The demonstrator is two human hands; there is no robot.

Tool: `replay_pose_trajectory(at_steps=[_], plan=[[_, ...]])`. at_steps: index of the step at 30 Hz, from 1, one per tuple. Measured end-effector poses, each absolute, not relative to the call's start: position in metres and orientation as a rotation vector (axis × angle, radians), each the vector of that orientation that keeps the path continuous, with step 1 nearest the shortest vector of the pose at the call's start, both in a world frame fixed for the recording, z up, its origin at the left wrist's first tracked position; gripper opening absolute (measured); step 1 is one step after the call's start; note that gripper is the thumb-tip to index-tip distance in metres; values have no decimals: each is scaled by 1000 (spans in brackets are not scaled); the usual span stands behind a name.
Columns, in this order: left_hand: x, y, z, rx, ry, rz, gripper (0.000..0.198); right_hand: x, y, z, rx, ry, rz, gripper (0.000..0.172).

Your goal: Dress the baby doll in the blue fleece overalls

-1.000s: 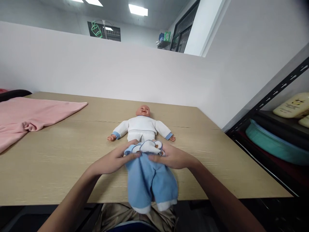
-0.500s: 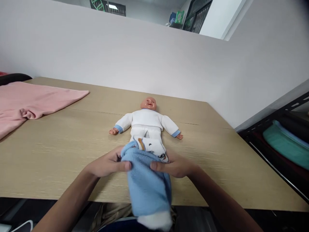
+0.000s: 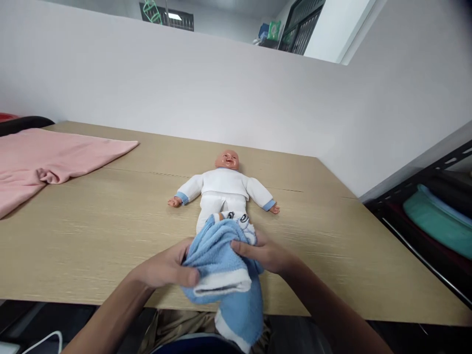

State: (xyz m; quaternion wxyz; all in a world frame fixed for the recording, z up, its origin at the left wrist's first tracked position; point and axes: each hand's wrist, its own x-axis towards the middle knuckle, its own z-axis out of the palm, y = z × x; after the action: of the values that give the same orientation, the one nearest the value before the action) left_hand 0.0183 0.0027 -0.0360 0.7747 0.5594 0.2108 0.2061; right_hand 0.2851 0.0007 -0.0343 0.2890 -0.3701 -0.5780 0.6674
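Between my hands are small blue baby pants (image 3: 217,246) with white cuffs and a white patch printed with an animal's eyes. My left hand (image 3: 167,265) is closed on the side of the bunched leg, its thumb lying near the white cuff. On the other side, my right hand (image 3: 271,250) grips the fabric with its thumb on top; its other fingers are mostly hidden. The second leg hangs over the table edge. A baby doll (image 3: 224,182) in white clothes with blue cuffs lies face up beyond, its lower legs hidden behind the pants.
A pink garment or cloth (image 3: 62,152) is spread over the left of the wooden table (image 3: 110,221). A black rack (image 3: 424,246) with folded green and dark cloths (image 3: 438,221) stands at the right. A white wall (image 3: 184,88) closes off the back.
One leg of the pants, hanging down before, is now gathered up between my hands with its white cuff facing me. The doll lies as before.
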Motion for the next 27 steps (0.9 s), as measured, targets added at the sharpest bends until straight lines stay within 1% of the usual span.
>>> replay_pose_trajectory(at_steps=[2, 3, 6, 7, 8, 9, 10, 12, 14, 16, 19, 20, 23, 25, 27], plan=[[17, 0, -35, 1260, 418, 424, 82, 281, -1, -32, -1030, -1531, 1842, 63], [16, -1, -36, 1257, 425, 469, 79, 280, -2, -28, -992, -1544, 1873, 66], [10, -7, -41, 1183, 516, 659, 75, 273, -9, -12, -734, -1685, 1905, 85], [8, -10, -43, 1155, 551, 692, 75, 270, -12, -7, -688, -1742, 1871, 88], [7, -13, -45, 1137, 584, 704, 75, 268, -16, -4, -702, -1780, 1812, 86], [6, -18, -47, 1129, 621, 695, 75, 264, -21, -3, -788, -1791, 1728, 76], [6, -23, -47, 1134, 670, 671, 73, 261, -26, -3, -935, -1773, 1618, 62], [9, -33, -48, 1179, 806, 612, 66, 255, -36, -7, -1293, -1681, 1355, 36], [14, -42, -47, 1265, 945, 616, 62, 248, -43, -13, -1521, -1649, 1072, 22], [18, -49, -48, 1369, 1018, 708, 63, 242, -47, -16, -1498, -1746, 871, 21], [21, -53, -53, 1523, 1117, 785, 57, 235, -48, -13, -1363, -1916, 818, 34], [21, -54, -55, 1580, 1185, 759, 52, 233, -48, -12, -1370, -1963, 852, 35], [21, -54, -66, 1790, 1415, 605, 38, 228, -49, -14, -1448, -2127, 909, 29], [23, -53, -75, 1927, 1505, 503, 29, 224, -50, -20, -1521, -2193, 852, 31], [25, -52, -85, 2025, 1549, 456, 26, 221, -53, -28, -1656, -2205, 759, 34]])
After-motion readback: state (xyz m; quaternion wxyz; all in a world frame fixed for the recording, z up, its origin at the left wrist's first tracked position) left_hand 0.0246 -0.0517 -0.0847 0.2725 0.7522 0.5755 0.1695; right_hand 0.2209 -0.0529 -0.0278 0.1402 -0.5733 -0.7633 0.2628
